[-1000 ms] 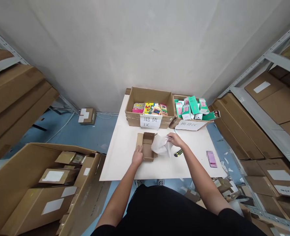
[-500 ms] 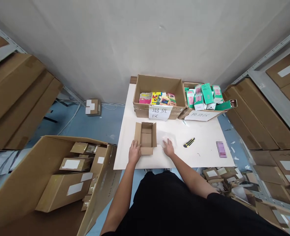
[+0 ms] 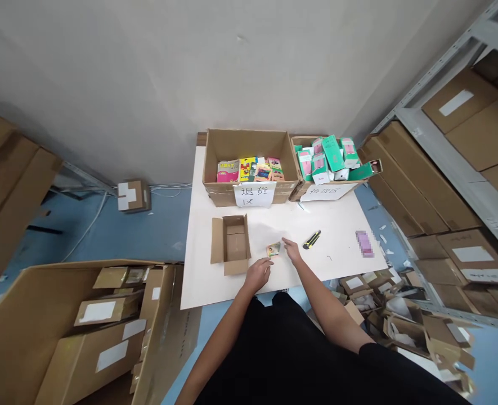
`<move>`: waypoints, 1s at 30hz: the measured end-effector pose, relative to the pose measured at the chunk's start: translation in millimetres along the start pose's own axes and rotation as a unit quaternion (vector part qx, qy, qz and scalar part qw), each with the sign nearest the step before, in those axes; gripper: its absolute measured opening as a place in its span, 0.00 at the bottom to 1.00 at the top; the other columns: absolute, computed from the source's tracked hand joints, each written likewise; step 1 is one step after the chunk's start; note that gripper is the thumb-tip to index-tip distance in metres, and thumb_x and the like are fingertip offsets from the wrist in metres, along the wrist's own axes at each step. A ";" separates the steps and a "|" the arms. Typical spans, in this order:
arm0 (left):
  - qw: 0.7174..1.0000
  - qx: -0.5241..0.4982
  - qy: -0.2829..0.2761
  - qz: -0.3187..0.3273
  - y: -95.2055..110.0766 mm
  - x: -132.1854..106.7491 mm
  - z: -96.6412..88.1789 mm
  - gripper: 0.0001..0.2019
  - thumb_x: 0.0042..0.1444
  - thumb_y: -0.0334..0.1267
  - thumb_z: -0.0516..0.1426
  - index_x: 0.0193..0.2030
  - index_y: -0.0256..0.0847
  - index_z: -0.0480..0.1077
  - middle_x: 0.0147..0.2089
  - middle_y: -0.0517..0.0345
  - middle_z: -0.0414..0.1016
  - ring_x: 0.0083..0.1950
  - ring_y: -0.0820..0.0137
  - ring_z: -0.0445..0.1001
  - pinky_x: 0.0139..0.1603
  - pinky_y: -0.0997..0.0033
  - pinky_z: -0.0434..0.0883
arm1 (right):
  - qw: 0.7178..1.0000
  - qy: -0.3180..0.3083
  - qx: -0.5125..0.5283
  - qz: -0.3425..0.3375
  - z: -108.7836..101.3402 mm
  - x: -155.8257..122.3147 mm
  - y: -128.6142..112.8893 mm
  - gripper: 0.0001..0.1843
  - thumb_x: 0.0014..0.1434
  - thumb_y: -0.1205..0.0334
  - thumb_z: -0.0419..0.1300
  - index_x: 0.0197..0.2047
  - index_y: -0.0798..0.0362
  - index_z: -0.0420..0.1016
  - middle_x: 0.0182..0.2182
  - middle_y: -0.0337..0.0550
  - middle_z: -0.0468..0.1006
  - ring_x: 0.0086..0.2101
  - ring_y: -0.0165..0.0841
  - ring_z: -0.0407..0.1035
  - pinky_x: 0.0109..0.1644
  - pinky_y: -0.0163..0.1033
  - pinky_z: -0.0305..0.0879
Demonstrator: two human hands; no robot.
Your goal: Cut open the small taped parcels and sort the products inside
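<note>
A thin whitish translucent wrap (image 3: 262, 232) lies on the table, with a small colourful picture card or booklet (image 3: 273, 249) on its near part. My right hand (image 3: 291, 251) pinches the wrap's right edge with its fingertips. My left hand (image 3: 258, 274) is at the near left corner of the small card, fingers drawn together; what lies between them is too small to make out. To the left, an opened brown carton (image 3: 237, 267) stands with its flaps up and nothing visible inside. A yellow and black box cutter (image 3: 312, 239) rests right of my right hand.
At the table's back stand a carton of colourful booklets (image 3: 215, 194) and a carton of green and pink boxes (image 3: 296, 193), both with handwritten signs. A large carton of parcels (image 3: 25, 315) is at left. A blurred purple item (image 3: 364, 243) lies at right; cartons clutter the floor there.
My left hand has left the carton and moved right to the wrap. The small colourful card has come into view between my hands. The camera view has turned to the right.
</note>
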State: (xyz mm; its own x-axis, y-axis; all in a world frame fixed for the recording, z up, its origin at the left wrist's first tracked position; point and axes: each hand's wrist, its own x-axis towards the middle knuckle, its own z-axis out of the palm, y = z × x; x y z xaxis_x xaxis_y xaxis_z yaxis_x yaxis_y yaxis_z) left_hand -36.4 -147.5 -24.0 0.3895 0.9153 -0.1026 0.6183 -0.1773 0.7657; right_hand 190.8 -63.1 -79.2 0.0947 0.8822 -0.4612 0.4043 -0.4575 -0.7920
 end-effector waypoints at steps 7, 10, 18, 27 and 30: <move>0.967 -0.055 -0.057 -0.242 -7.8 70.8 61.1 0.28 0.62 0.34 0.58 0.69 0.39 0.68 0.72 0.44 0.71 0.72 0.60 0.68 0.72 0.65 0.64 | 0.937 0.094 0.259 0.213 -81.0 -35.6 61.5 0.30 0.57 0.59 0.61 0.64 0.45 0.74 0.57 0.51 0.80 0.55 0.40 0.76 0.60 0.49 0.73; 0.948 -0.044 -0.039 -0.314 -17.5 93.0 75.8 0.25 0.62 0.35 0.58 0.66 0.38 0.68 0.66 0.40 0.74 0.67 0.57 0.74 0.64 0.63 0.70 | 0.917 0.073 0.268 0.285 -86.3 -46.6 86.0 0.30 0.59 0.61 0.64 0.65 0.46 0.71 0.60 0.53 0.76 0.55 0.42 0.77 0.58 0.50 0.75; 0.889 0.001 0.035 -0.456 -37.1 126.6 101.9 0.22 0.59 0.39 0.61 0.60 0.38 0.66 0.64 0.35 0.70 0.60 0.53 0.77 0.52 0.62 0.73 | 0.932 -0.014 0.231 0.279 -94.4 -48.6 103.1 0.37 0.61 0.58 0.67 0.72 0.42 0.64 0.68 0.53 0.70 0.52 0.40 0.80 0.56 0.47 0.76; 0.882 -0.095 0.073 -0.456 -30.3 128.9 87.3 0.09 0.52 0.40 0.64 0.40 0.43 0.73 0.41 0.50 0.82 0.43 0.60 0.81 0.40 0.67 0.72 | 0.955 -0.137 0.059 0.255 -150.5 -36.0 88.2 0.15 0.59 0.50 0.67 0.40 0.54 0.78 0.42 0.53 0.86 0.36 0.37 0.81 0.46 0.43 0.76; 0.894 -0.139 0.118 -0.410 -12.1 125.9 74.9 0.11 0.52 0.41 0.63 0.42 0.43 0.74 0.40 0.54 0.82 0.43 0.63 0.80 0.40 0.69 0.73 | 0.969 -0.146 0.065 0.188 -160.7 -34.1 72.4 0.18 0.60 0.47 0.66 0.45 0.52 0.78 0.45 0.51 0.85 0.39 0.36 0.82 0.48 0.43 0.75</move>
State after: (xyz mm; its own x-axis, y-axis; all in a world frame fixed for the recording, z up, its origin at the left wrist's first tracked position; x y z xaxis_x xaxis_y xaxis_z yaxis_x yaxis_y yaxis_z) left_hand 56.3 -57.3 -93.7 -0.2919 0.7523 -0.5906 0.4231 0.6554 0.6257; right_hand 363.0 -108.3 -56.5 -0.0563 0.5901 -0.8054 0.2705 -0.7675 -0.5812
